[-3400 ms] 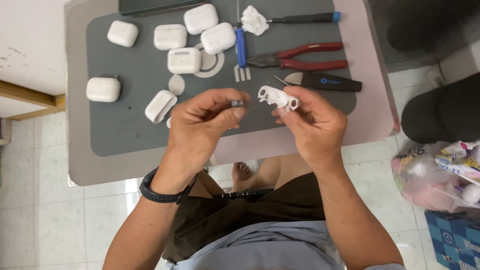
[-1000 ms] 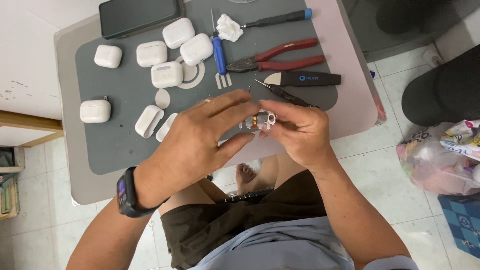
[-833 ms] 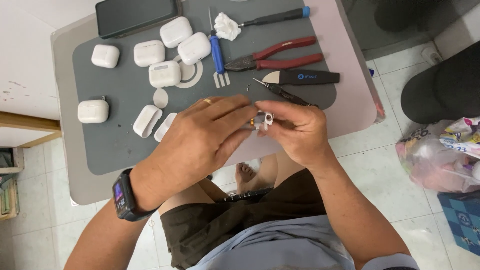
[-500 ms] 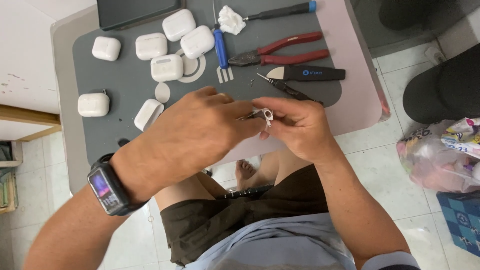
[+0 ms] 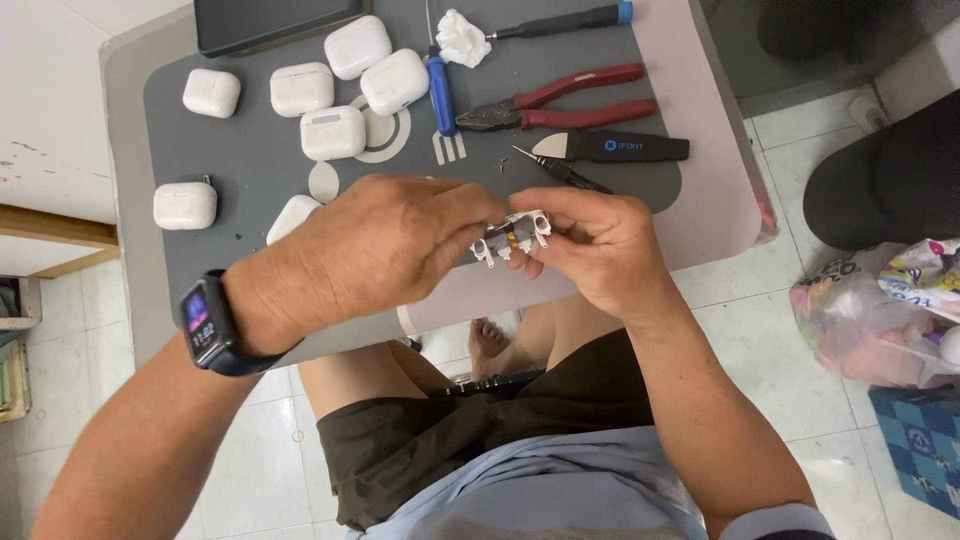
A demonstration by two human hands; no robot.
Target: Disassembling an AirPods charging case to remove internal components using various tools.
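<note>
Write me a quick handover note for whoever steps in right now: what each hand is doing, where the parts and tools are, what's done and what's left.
Left hand and right hand together pinch a small white plastic insert above the table's near edge.
On the grey mat: several closed white earbud cases, one opened case part beside the left hand, red-handled pliers, a blue-handled tool, a black pry tool, a screwdriver and crumpled tissue.
Done: the insert is out of its case.
Left: the insert is still in hand; the other cases look unopened.
</note>
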